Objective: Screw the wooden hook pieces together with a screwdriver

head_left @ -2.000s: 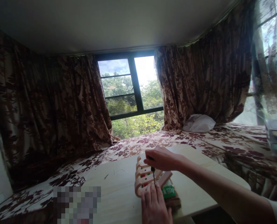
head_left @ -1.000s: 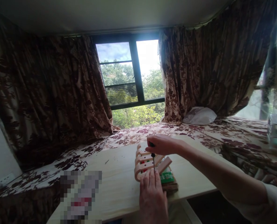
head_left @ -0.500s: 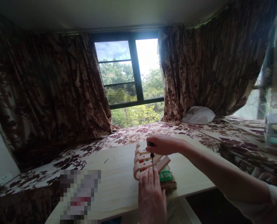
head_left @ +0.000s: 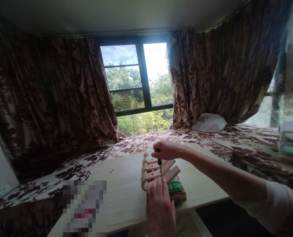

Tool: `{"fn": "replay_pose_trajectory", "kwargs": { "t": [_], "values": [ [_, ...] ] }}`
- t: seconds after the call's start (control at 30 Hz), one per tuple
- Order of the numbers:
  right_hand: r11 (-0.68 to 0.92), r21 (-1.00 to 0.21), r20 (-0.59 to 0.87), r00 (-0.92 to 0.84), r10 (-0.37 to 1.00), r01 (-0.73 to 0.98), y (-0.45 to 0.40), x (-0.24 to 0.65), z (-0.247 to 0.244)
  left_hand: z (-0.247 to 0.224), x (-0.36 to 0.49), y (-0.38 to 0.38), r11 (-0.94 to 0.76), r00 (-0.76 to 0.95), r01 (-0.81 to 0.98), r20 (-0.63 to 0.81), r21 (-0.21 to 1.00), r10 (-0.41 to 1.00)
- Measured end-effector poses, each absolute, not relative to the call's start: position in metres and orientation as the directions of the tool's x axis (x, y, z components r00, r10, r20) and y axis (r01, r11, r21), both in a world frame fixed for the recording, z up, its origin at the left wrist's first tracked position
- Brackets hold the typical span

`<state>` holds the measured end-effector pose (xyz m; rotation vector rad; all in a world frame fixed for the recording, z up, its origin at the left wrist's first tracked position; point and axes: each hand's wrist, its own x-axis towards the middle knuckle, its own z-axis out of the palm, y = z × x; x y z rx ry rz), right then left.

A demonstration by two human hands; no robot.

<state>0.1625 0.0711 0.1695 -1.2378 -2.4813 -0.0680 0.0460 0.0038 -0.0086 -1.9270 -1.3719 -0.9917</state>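
My right hand (head_left: 166, 150) is closed around the black handle of a screwdriver (head_left: 160, 163), which stands nearly upright with its shaft pointing down. The tip ends by the fingertips of my left hand (head_left: 159, 200), so its contact point is hidden. That left hand lies over the near end of a pale wooden piece with curved slats (head_left: 144, 179); its fingers are close together, and whether they grip a slat or screw cannot be made out. Beneath the slats is a packet with a green label (head_left: 175, 186), resting on a brownish block (head_left: 181, 196).
The pale wooden board (head_left: 121, 194) carries a small dark sliver (head_left: 112, 171) left of the slats. Blurred-out pixels cover an item at the front left. Behind are flowered cloth (head_left: 133, 142), a white bag (head_left: 209, 122), curtains and a window. A clear box (head_left: 291, 140) stands far right.
My right hand has shifted slightly left and its wrist has turned, with the screwdriver handle tilting a little left. The right forearm sits further left. My left hand has hardly moved.
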Motion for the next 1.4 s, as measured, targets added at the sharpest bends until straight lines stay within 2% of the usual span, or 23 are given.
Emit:
{"fn": "replay_pose_trajectory", "kwargs": {
  "t": [0.1, 0.2, 0.3, 0.5, 0.73, 0.97, 1.13, 1.23, 1.4],
  "values": [
    [0.64, -0.12, 0.333, -0.576, 0.746, 0.759, 0.07, 0.164, 0.173, -0.019, 0.048, 0.011, -0.34, 0.15, 0.94, 0.869, 0.023, 0.472],
    [0.724, -0.182, 0.276, -0.672, 0.688, 0.666, 0.068, 0.171, 0.175, -0.019, 0.047, 0.01, -0.342, 0.137, 0.939, 0.863, 0.044, 0.487],
    [0.738, -0.231, 0.274, -0.685, 0.675, 0.634, 0.067, 0.176, 0.173, -0.013, 0.047, 0.004, -0.343, 0.169, 0.939, 0.833, 0.027, 0.528],
    [0.668, -0.206, 0.328, -0.593, 0.735, 0.715, 0.067, 0.174, 0.17, -0.016, 0.046, 0.01, -0.345, 0.136, 0.937, 0.851, 0.056, 0.507],
    [0.781, -0.237, 0.272, -0.732, 0.625, 0.578, 0.067, 0.179, 0.177, -0.023, 0.047, 0.015, -0.357, 0.151, 0.934, 0.876, 0.025, 0.458],
    [0.686, -0.19, 0.293, -0.626, 0.723, 0.703, 0.068, 0.174, 0.172, -0.017, 0.043, 0.008, -0.332, 0.17, 0.943, 0.825, 0.023, 0.539],
    [0.769, -0.216, 0.241, -0.731, 0.639, 0.601, 0.068, 0.179, 0.179, -0.007, 0.038, 0.002, -0.377, 0.261, 0.926, 0.728, -0.004, 0.634],
    [0.772, -0.236, 0.248, -0.732, 0.635, 0.59, 0.067, 0.179, 0.178, -0.013, 0.042, 0.008, -0.35, 0.195, 0.936, 0.779, 0.033, 0.595],
    [0.677, -0.281, 0.219, -0.641, 0.735, 0.68, 0.067, 0.176, 0.174, -0.027, 0.047, 0.019, -0.35, 0.127, 0.933, 0.833, 0.084, 0.538]
  ]
}}
